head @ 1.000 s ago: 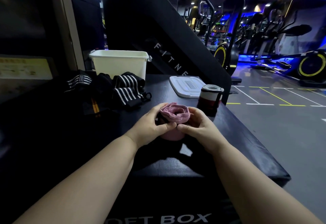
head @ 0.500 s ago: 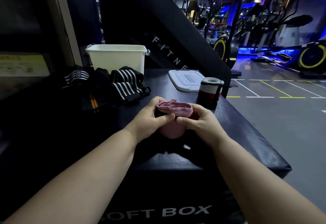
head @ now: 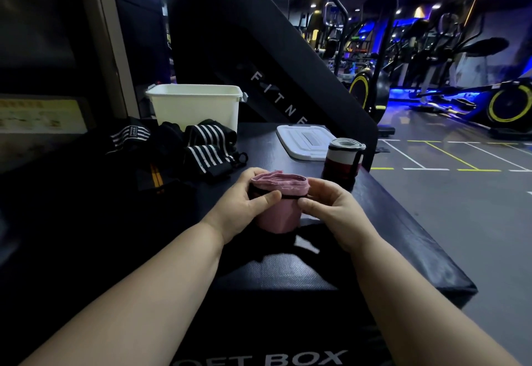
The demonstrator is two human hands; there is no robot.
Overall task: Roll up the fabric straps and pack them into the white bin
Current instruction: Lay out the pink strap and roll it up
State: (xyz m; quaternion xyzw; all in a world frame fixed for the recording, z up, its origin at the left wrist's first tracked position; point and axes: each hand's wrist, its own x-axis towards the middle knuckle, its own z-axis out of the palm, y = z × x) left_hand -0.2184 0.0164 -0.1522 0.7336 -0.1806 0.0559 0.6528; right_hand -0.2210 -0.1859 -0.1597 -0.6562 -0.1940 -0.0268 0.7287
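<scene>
A rolled pink strap (head: 278,207) stands upright on the black soft box (head: 374,256), held between both hands. My left hand (head: 244,207) grips its left side with the thumb across the front. My right hand (head: 331,207) grips its right side, thumb on a dark band near the roll's top. A red, white and black rolled strap (head: 342,161) stands just behind on the right. Several black straps with white stripes (head: 207,149) lie loose in a heap at the left. The white bin (head: 195,106) stands open behind that heap.
The bin's white lid (head: 305,141) lies flat on the box, right of the bin. A black stair machine (head: 259,57) rises behind the box. The box's right edge drops to the grey gym floor (head: 460,207), with exercise bikes beyond.
The pink roll has been squeezed flatter at its top and the hands have shifted slightly on it. The view has tilted a little.
</scene>
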